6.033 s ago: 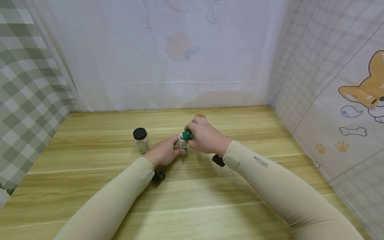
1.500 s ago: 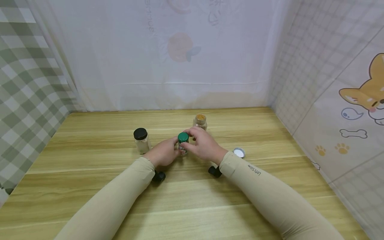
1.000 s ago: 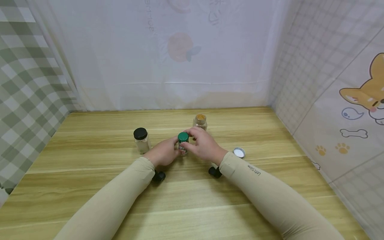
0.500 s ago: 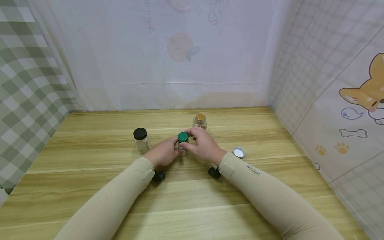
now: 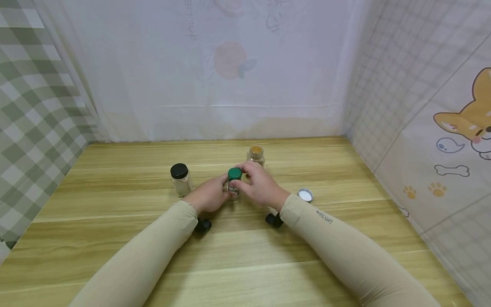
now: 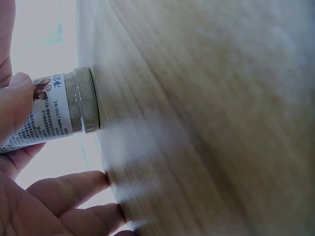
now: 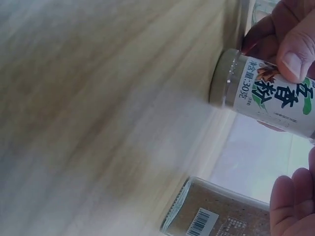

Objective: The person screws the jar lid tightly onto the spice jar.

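Note:
In the head view my left hand grips the body of a small spice jar standing on the wooden table. A green cap sits on its mouth, and my right hand pinches that cap between thumb and fingers. From the left wrist, the labelled jar shows pale powder near its base, with my left thumb across the label. The right wrist view gives the label's front on the spice jar. How tightly the cap fits cannot be told.
A black-lidded jar of pale contents stands left of my left hand. Behind my right hand is an uncapped square jar with orange-brown powder. A silver-rimmed lid lies to the right. A curtain hangs along the back edge.
Six seconds ago my right hand held the green cap tilted at the jar's open mouth; now it sits level on top. My right forearm has shifted, revealing the silver-rimmed lid. My left hand stays put.

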The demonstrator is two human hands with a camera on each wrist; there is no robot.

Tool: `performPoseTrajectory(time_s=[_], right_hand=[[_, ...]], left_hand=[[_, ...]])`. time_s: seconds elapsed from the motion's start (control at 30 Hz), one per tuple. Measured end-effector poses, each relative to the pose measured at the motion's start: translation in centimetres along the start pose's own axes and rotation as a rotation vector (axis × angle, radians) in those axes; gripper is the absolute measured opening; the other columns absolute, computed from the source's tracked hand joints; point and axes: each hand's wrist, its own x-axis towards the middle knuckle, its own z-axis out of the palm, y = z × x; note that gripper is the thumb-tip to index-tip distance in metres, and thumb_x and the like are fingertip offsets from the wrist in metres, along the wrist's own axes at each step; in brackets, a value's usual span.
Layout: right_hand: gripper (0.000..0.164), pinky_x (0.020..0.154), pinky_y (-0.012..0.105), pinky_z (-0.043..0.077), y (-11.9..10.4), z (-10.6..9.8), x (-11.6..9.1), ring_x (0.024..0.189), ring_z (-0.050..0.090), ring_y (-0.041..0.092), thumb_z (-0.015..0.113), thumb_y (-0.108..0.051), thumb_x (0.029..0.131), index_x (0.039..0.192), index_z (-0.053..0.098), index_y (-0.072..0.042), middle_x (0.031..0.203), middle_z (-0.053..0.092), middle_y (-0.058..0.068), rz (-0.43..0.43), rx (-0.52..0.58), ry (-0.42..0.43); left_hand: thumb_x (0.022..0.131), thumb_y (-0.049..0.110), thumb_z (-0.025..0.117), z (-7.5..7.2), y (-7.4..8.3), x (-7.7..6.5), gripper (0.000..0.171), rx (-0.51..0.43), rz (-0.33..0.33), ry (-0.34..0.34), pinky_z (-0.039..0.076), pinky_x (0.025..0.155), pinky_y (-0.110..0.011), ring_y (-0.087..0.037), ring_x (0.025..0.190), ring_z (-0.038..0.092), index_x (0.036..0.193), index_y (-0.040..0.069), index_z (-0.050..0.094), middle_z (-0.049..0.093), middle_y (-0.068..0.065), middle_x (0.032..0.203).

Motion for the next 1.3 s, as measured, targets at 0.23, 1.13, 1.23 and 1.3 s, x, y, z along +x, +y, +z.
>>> performPoseTrajectory(time_s=[0.23, 1.13, 1.23, 1.3], right_hand=[[0.027, 0.102, 0.051, 0.053, 0.04, 0.17, -0.07, 0.115, 0.059, 0.024, 0.076, -0.022, 0.099, 0.122, 0.069, -0.008, 0.122, 0.066, 0.008, 0.037, 0.039, 0.004], [0.032, 0.104, 0.052, 0.051, 0.45, -0.12, 0.10, 0.119, 0.058, 0.027, 0.079, -0.018, 0.097, 0.124, 0.066, -0.007, 0.125, 0.065, 0.009, 0.043, 0.123, -0.034], [0.045, 0.104, 0.053, 0.050, 0.52, -0.12, 0.13, 0.119, 0.058, 0.026, 0.079, -0.019, 0.097, 0.135, 0.062, -0.005, 0.128, 0.064, 0.009, 0.049, 0.135, -0.037], [0.051, 0.103, 0.052, 0.051, 0.57, -0.14, 0.13, 0.119, 0.057, 0.027, 0.078, -0.018, 0.097, 0.142, 0.058, -0.004, 0.130, 0.063, 0.009, 0.037, 0.134, -0.041]], left_hand=[[0.107, 0.037, 0.063, 0.04, -0.04, 0.04, 0.051, -0.009, -0.004, -0.003, 0.042, 0.120, -0.055, -0.033, 0.144, 0.054, 0.154, 0.025, 0.048, 0.058, -0.012, 0.153], [0.107, 0.036, 0.062, 0.00, -0.09, 0.00, 0.047, 0.007, 0.001, 0.002, 0.043, 0.119, -0.055, -0.034, 0.142, 0.055, 0.151, 0.025, 0.051, 0.060, -0.012, 0.150], [0.107, 0.037, 0.063, 0.01, -0.05, 0.00, 0.043, 0.006, -0.004, 0.000, 0.043, 0.120, -0.055, -0.033, 0.142, 0.055, 0.147, 0.025, 0.053, 0.061, -0.011, 0.150], [0.107, 0.037, 0.063, 0.00, -0.02, 0.01, 0.039, 0.011, -0.005, 0.000, 0.043, 0.119, -0.055, -0.033, 0.142, 0.055, 0.143, 0.024, 0.055, 0.061, -0.011, 0.149]])
